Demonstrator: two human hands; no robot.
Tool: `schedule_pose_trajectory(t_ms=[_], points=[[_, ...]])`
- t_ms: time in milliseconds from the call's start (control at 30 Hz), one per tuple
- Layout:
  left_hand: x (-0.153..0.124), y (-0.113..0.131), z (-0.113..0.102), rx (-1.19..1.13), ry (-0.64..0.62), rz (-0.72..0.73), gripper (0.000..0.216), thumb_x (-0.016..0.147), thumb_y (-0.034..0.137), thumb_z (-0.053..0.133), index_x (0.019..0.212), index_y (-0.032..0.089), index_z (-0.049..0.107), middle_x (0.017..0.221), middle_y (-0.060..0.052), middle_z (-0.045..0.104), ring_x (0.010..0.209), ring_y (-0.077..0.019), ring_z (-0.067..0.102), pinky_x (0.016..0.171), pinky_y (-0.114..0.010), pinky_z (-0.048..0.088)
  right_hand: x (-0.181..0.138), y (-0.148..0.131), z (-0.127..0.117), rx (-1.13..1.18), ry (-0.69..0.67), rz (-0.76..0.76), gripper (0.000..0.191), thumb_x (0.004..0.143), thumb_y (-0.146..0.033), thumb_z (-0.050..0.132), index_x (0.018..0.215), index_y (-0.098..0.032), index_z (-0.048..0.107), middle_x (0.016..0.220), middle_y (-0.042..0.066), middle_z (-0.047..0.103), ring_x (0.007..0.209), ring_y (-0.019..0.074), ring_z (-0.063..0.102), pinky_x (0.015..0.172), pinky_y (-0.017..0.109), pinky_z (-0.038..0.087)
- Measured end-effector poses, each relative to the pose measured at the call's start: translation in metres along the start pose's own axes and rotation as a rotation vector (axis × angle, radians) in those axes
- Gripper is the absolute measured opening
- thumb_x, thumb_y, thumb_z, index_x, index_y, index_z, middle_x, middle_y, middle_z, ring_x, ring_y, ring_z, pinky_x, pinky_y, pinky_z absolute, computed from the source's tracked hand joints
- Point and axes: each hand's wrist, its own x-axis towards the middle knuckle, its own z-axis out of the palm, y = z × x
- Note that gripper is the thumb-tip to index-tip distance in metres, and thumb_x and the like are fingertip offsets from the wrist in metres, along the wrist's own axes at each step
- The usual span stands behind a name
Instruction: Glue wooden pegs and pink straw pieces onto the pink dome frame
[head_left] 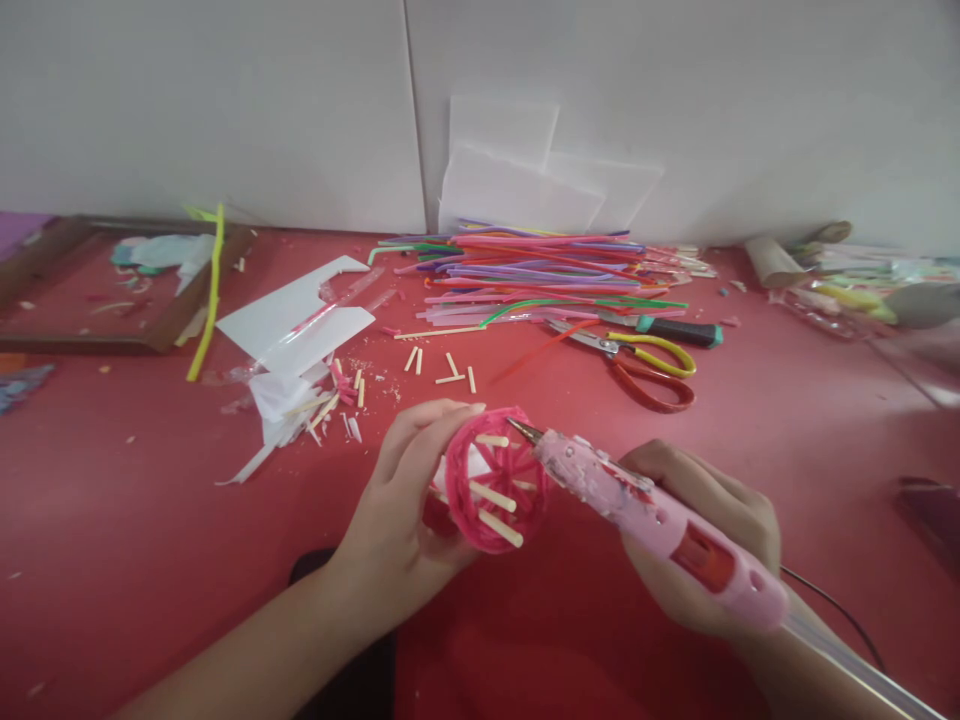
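My left hand (405,500) is wrapped around a small pink pipe-cleaner wheel (463,500), holding its round face turned toward me. Several short pale wooden sticks (495,497) jut out from inside the ring. In my right hand (697,520) is a pink hot glue gun (660,515), smeared with glue near the front. Its metal nozzle reaches the upper right of the ring; whether it touches cannot be told. A clear glue stick (855,665) extends from the back of the gun.
Behind lie bundled coloured pipe cleaners (540,270), scissors (652,365) and a dark-handled cutter (682,331). Loose cut sticks (450,379), white paper (300,315) and scraps are ahead. A brown frame (90,340) sits left. A cord (840,610) runs at right.
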Motion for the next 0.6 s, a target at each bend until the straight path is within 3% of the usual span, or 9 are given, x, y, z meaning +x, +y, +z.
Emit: schedule_pose_trajectory(t_ms=[267,600], points=[[-0.0018,-0.0024,0.0001,0.003,-0.013,-0.013,0.066,0.085,0.036,0.075,0.143,0.032,0.044,0.132,-0.009,0.052,0.123,-0.029,0.056,0.103,-0.044,0.053,0.0011,0.0029,0.0013,-0.002,0.02,-0.047,0.012,0.083,-0.012,0.053,0.085,-0.024,0.055,0.065,-0.004,0.058,0.048,0.0095,0.048,0.047,0.022,0.038],[-0.0019,-0.0023,0.0,-0.036,0.001,-0.078,0.071,0.082,0.036,0.077,0.144,0.037,0.042,0.133,-0.008,0.051,0.124,-0.0314,0.054,0.106,-0.051,0.051,0.0014,0.0067,0.0018,0.011,0.006,-0.108,0.014,0.084,-0.011,0.053,0.085,-0.025,0.054,0.066,-0.004,0.059,0.05,0.0098,0.052,0.047,0.022,0.04]])
